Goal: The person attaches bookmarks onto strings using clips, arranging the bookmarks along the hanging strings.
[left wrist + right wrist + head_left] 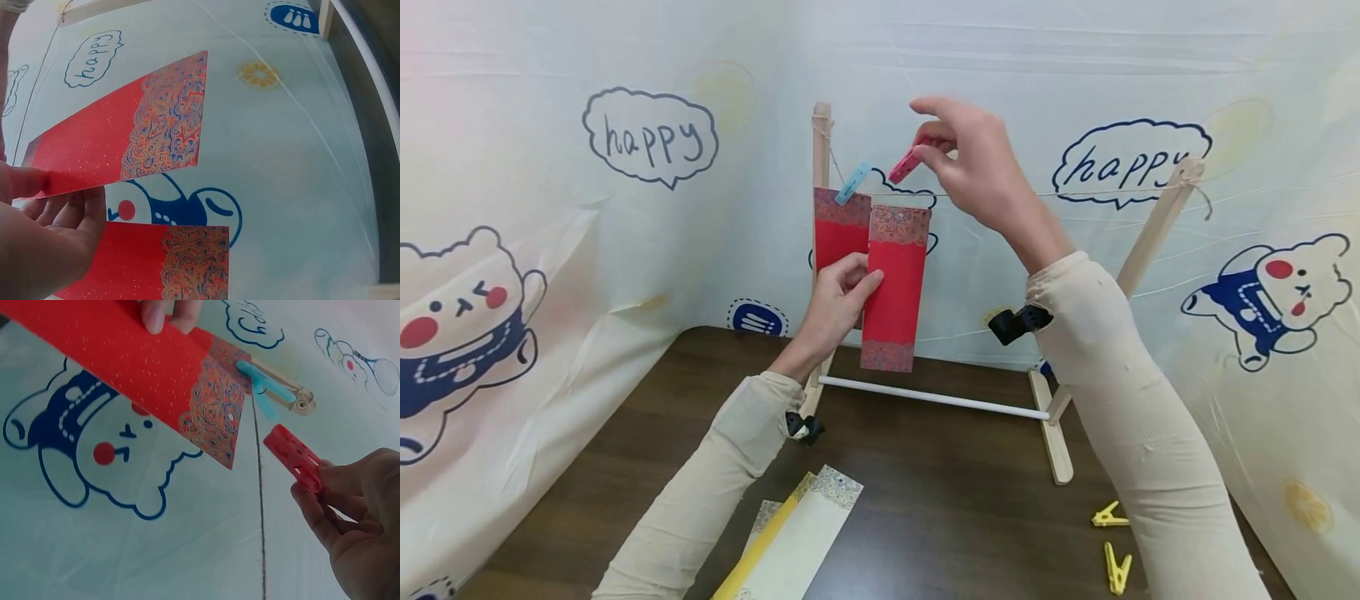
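Observation:
My left hand (835, 304) pinches the edge of a red paper strip (897, 287) with patterned ends, holding it upright. A second red strip (837, 237) hangs partly behind it, fixed by a light-blue clothespin (853, 184) at the string's left end. Between the thumb and fingers of my right hand (976, 162) is a red clothespin (905, 165), tilted just above the held strip's top edge. In the right wrist view, the red clothespin's tip is apart from the strip and beside the string (260, 506).
The string spans a wooden stand with a left post (822, 146), a right post (1157, 221) and a white lower rod (932, 400). White and yellow strips (808, 533) lie at the front of the dark table (955, 500). Two yellow clothespins (1117, 568) lie at right.

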`<action>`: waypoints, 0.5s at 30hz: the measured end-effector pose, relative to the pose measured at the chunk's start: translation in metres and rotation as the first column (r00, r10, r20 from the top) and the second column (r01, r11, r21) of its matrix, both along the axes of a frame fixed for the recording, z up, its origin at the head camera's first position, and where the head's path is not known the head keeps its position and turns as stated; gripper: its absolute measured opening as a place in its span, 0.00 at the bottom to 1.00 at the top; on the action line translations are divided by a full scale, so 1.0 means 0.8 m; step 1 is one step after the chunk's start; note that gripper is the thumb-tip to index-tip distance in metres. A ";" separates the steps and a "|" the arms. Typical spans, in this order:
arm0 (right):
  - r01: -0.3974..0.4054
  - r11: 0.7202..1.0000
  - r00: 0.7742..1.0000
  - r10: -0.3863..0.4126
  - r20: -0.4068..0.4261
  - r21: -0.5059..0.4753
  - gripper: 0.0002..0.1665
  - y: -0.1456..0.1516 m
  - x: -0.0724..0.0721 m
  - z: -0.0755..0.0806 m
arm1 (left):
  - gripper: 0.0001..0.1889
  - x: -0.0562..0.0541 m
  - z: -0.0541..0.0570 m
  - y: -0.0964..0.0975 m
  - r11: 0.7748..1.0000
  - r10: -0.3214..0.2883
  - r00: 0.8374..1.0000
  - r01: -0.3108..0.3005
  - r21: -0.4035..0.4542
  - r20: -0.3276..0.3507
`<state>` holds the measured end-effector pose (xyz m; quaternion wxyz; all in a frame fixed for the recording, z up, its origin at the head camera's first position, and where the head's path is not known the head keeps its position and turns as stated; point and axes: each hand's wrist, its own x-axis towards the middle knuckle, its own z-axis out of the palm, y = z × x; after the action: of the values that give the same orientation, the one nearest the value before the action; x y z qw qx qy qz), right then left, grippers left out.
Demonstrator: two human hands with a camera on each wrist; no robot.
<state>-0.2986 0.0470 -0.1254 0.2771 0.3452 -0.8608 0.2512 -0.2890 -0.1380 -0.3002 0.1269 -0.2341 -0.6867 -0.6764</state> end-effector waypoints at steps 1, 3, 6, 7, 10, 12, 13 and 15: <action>0.017 0.999 1.000 -0.016 -0.010 0.048 0.28 0.000 0.001 0.002 | 0.11 0.000 0.000 0.000 1.000 0.001 1.000 -0.001 -0.004 -0.006; 0.054 0.990 0.999 -0.054 -0.009 0.134 0.28 -0.002 0.004 0.006 | 0.11 -0.002 -0.001 0.001 1.000 0.010 1.000 -0.010 -0.017 -0.022; 0.071 0.970 0.997 -0.078 0.020 0.233 0.26 -0.007 0.008 0.011 | 0.10 -0.004 -0.003 0.002 0.999 0.033 0.998 -0.035 -0.039 -0.056; 0.070 0.964 0.996 -0.081 0.031 0.258 0.25 -0.010 0.009 0.013 | 0.10 -0.005 -0.003 0.002 0.998 0.038 0.997 -0.041 -0.043 -0.064; 0.059 0.946 0.996 -0.079 0.050 0.318 0.23 -0.017 0.009 0.016 | 0.09 -0.007 -0.003 0.004 0.996 0.061 0.995 -0.066 -0.054 -0.082; 0.046 0.937 0.996 -0.070 0.059 0.345 0.22 -0.020 0.009 0.017 | 0.09 -0.008 -0.003 0.005 0.995 0.070 0.994 -0.076 -0.063 -0.085; 0.042 0.932 0.995 -0.070 0.065 0.359 0.21 -0.022 0.009 0.016 | 0.09 -0.008 -0.003 0.005 0.995 0.072 0.994 -0.078 -0.068 -0.083; 0.029 0.923 0.995 -0.063 0.078 0.383 0.21 -0.024 0.007 0.015 | 0.09 -0.009 -0.003 0.005 0.994 0.078 0.994 -0.084 -0.071 -0.083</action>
<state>-0.2927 0.0277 -0.1131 0.1720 0.3606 -0.9125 0.0876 -0.2961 -0.1338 -0.3022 0.1727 -0.2375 -0.7149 -0.6346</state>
